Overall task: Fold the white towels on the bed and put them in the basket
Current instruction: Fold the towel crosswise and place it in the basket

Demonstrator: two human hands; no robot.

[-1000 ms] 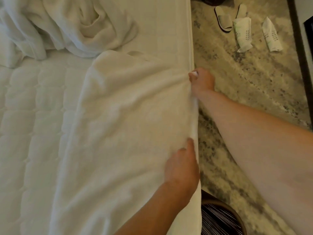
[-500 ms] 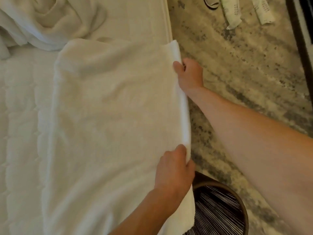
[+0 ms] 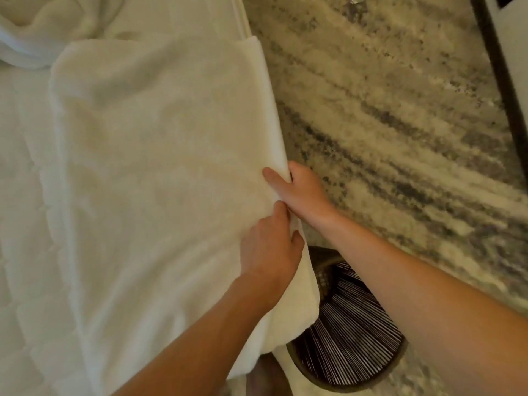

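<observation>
A flat white terry towel (image 3: 157, 167) lies on the quilted white bed (image 3: 23, 224), its long axis along the bed's right edge. The left hand (image 3: 271, 252) pinches the overhanging hem. The right hand (image 3: 300, 192), just beyond, grips the same hem, its fingers hidden beneath. The dark woven basket (image 3: 324, 262) stands below them on the floor, partly covered.

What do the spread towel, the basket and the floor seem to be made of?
The towel looks like white terry cloth, matte: fuzzy nap, soft creases. The basket seems woven, a brown rim over thin dark and light strands; natural fibre or plastic, I cannot tell. The floor is probably carpet, mottled beige-grey, matte, softly blurred pattern.
</observation>
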